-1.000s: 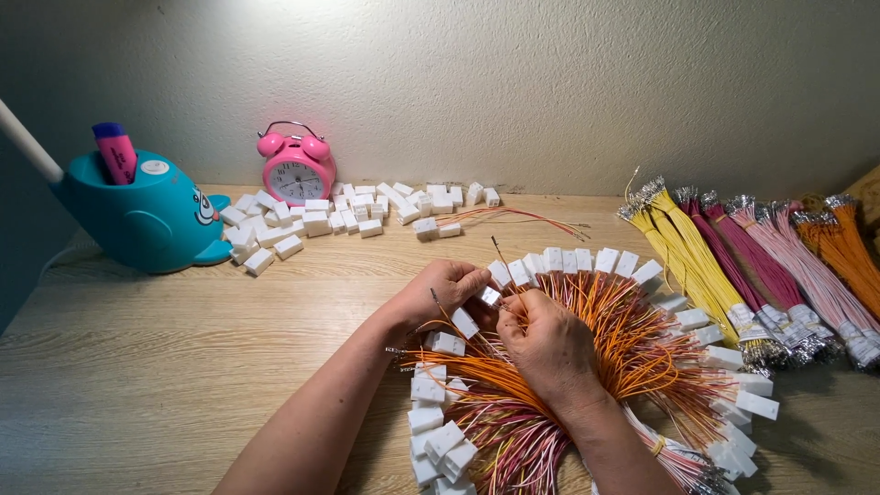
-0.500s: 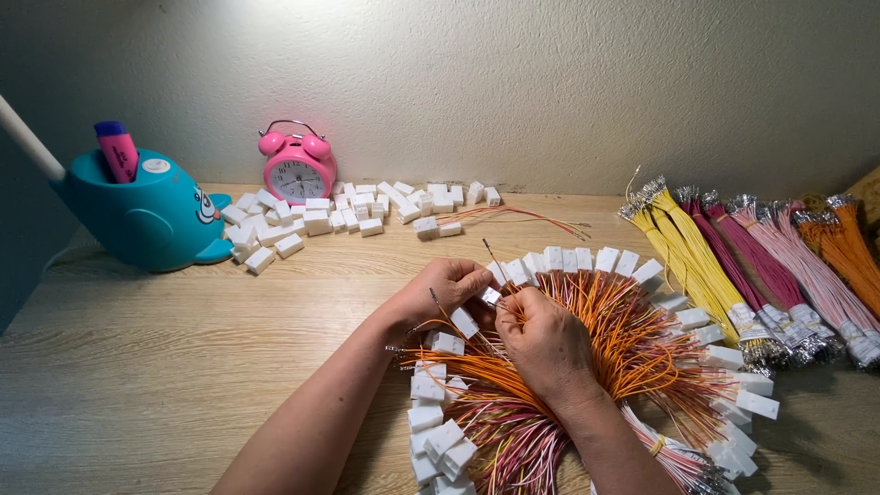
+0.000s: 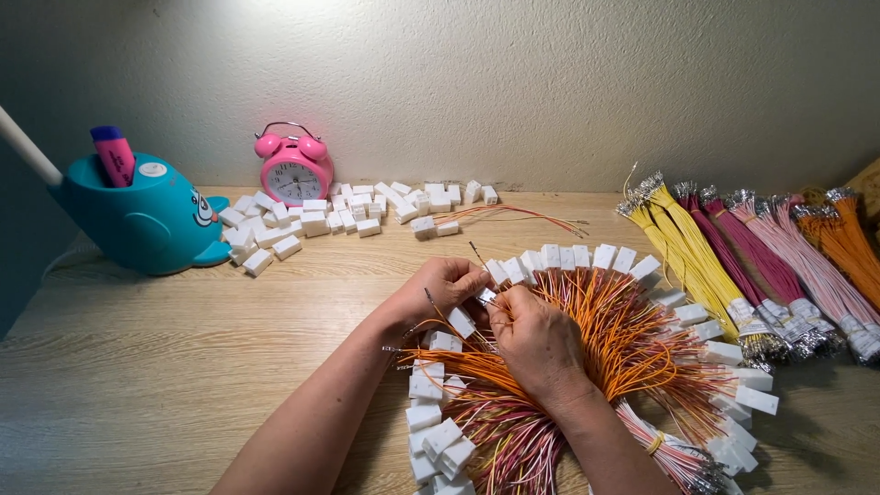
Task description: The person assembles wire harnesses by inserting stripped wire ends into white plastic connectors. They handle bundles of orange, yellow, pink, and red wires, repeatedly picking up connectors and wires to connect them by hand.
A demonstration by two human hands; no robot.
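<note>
Head view: hands [image 3: 495, 312] on white connector [image 3: 484, 295]

You hold a small white connector [image 3: 483, 295] between both hands, a thin wire [image 3: 476, 254] rising from it, seemingly plugged in. Below you, finished orange, pink and yellow wired connectors [image 3: 587, 357] fan out flat across the desk [image 3: 183, 367].

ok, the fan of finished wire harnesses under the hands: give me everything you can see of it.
The fan of thin orange, red, pink and yellow wires with small white plastic connector blocks lies flat on the pale wooden table. The blocks ring its outer edge in an arc; the wires converge toward the bottom, some bundled by a yellow band. The left hand and right hand rest on it, pinching one block together.
</note>
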